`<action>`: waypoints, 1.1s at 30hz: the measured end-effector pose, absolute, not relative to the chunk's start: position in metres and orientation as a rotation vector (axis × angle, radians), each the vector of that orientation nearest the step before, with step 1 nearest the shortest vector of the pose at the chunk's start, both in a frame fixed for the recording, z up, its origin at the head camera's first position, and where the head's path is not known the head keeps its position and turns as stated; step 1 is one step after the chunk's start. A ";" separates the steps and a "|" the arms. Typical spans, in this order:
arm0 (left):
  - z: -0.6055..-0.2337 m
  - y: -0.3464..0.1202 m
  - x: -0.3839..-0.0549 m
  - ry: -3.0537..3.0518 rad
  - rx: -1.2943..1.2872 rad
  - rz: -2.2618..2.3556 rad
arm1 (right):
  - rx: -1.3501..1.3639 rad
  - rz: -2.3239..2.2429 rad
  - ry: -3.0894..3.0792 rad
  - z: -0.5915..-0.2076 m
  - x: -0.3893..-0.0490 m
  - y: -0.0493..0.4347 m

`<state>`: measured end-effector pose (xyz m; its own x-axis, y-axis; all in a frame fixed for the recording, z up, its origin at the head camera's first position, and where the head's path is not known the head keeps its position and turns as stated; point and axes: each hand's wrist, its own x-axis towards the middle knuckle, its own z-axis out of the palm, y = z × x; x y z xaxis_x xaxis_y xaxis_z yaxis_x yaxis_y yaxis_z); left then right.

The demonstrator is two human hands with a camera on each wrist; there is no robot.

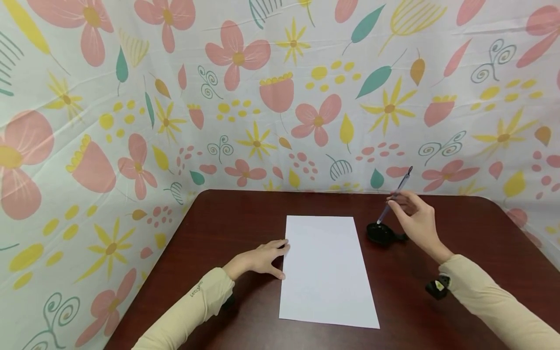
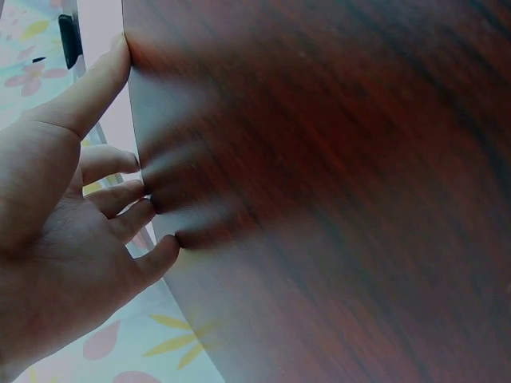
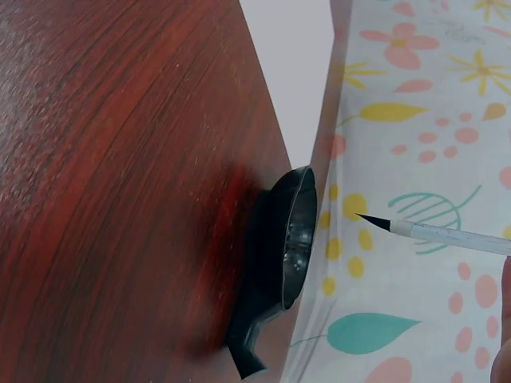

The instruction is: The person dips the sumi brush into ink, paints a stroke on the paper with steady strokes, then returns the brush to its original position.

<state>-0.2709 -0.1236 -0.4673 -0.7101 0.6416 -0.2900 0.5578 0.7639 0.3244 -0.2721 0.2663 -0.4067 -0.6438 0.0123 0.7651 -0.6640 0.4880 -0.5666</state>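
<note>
Black dish [image 1: 379, 234], glossy, sits on the dark red-brown table [image 1: 245, 209], just right of the white paper [image 1: 327, 272]. Right hand [image 1: 414, 218] pinches the brush [image 3: 437, 234] by its shaft, slanted, tip down over the dish. Right wrist view shows dark bristles [image 3: 374, 223] apart from the rim. Left hand [image 1: 262, 259] is spread, fingertips at the paper's left edge.

Step looks like working the brush at the dish; can't tell if loading or trimming. Either way: light pinch, go straight down inside the rim, bristles only, don't mash the point. Draw excess off on the rim so nothing drips on the paper. Sideways push could skate the dish. Can't tell how much liquid is in it.
</note>
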 end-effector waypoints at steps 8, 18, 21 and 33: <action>-0.467 -0.123 -0.270 2.568 0.914 0.294 | 0.547 1.243 -2.001 -0.405 -0.271 0.258; -0.467 -0.123 -0.271 2.572 0.909 0.297 | 0.598 1.310 -1.954 -0.401 -0.273 0.251; -0.468 -0.123 -0.271 2.570 0.913 0.296 | 0.608 1.312 -1.949 -0.402 -0.274 0.249; -0.467 -0.124 -0.270 2.570 0.910 0.297 | 0.619 1.342 -1.930 -0.400 -0.275 0.241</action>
<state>-0.2702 -0.1239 -0.4666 -0.7099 0.6395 -0.2952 0.5553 0.7660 0.3239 -0.2748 0.2405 -0.4003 -0.6440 0.0049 0.7650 -0.7153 0.3507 -0.6044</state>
